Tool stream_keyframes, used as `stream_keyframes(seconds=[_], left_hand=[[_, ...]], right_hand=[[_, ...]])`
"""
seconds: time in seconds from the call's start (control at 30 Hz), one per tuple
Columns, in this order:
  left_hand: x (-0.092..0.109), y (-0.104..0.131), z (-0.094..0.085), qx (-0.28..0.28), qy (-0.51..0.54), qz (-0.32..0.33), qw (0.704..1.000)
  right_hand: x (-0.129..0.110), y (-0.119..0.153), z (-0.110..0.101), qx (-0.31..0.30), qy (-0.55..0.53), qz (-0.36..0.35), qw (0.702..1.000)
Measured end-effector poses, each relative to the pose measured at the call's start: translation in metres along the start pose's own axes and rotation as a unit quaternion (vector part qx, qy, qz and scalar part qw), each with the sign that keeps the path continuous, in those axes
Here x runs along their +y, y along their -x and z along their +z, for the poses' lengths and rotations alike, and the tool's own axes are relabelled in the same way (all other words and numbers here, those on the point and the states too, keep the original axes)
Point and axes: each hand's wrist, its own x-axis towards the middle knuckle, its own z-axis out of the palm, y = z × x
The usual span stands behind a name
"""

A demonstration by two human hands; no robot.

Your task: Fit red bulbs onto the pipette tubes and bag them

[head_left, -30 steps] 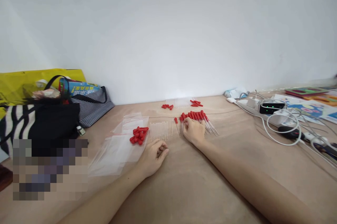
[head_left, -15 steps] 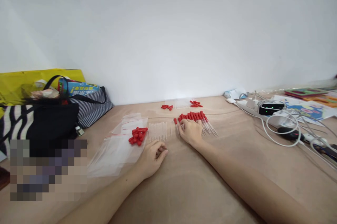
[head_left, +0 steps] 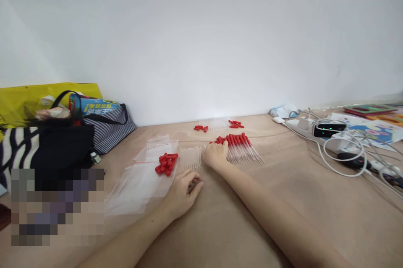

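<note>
My right hand point(head_left: 215, 155) is at the left end of a row of glass droppers point(head_left: 241, 154) with red rubber bulbs. Its fingers curl down to the table and look closed, but the tips and anything in them are hidden. Left of it lies a row of bare glass tubes point(head_left: 190, 158). My left hand point(head_left: 185, 188) rests on the table just in front of these tubes, loosely curled. A gap shows between its thumb and fingers, with nothing in it. Beside it, a pile of loose red bulbs point(head_left: 166, 164) lies on clear zip bags point(head_left: 138, 186).
More red bulbs point(head_left: 200, 128) and a bag of tubes point(head_left: 218, 123) lie near the wall. Bags point(head_left: 108, 127) stand at the left. A power strip point(head_left: 299, 127), white cables point(head_left: 324, 150) and printed papers point(head_left: 374, 131) occupy the right side of the table point(head_left: 245, 226).
My right hand has moved left, off the droppers it covered and over the spot where a lone glass tube lay. My left hand has barely moved. The view has shifted slightly.
</note>
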Motion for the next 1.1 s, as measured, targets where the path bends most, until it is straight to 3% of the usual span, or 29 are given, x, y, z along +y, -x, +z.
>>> stream_keyframes(seconds=[0.13, 0.27, 0.4, 0.53, 0.7, 0.8, 0.9, 1.0, 1.1], left_hand=[[-0.012, -0.01, -0.027, 0.018, -0.064, 0.034, 0.997], [-0.039, -0.035, -0.072, 0.007, -0.147, -0.037, 0.988], [-0.064, -0.058, -0.096, -0.102, -0.136, -0.073, 0.983], [-0.079, -0.071, -0.094, -0.168, -0.122, -0.106, 0.972], [-0.084, -0.077, -0.089, -0.181, -0.108, -0.119, 0.97], [-0.078, -0.076, -0.093, -0.158, -0.103, -0.113, 0.976], [-0.065, -0.067, -0.091, -0.096, -0.05, -0.102, 0.989], [-0.046, -0.048, -0.072, -0.068, 0.122, -0.126, 0.982], [-0.026, -0.025, -0.041, -0.024, 0.223, -0.069, 0.972]], right_hand=[[-0.001, 0.002, -0.002, 0.001, 0.008, -0.007, 1.0], [0.009, 0.018, -0.008, 0.051, 0.008, -0.043, 0.998], [0.04, 0.051, -0.009, 0.139, 0.0, -0.157, 0.978], [0.08, 0.083, -0.006, 0.178, -0.036, -0.227, 0.957], [0.103, 0.094, -0.006, 0.205, -0.08, -0.202, 0.954], [0.102, 0.092, -0.005, 0.202, -0.09, -0.194, 0.956], [0.1, 0.09, -0.005, 0.191, -0.102, -0.194, 0.957], [0.1, 0.09, -0.006, 0.166, -0.124, -0.197, 0.958], [0.101, 0.089, -0.007, 0.138, -0.146, -0.211, 0.957]])
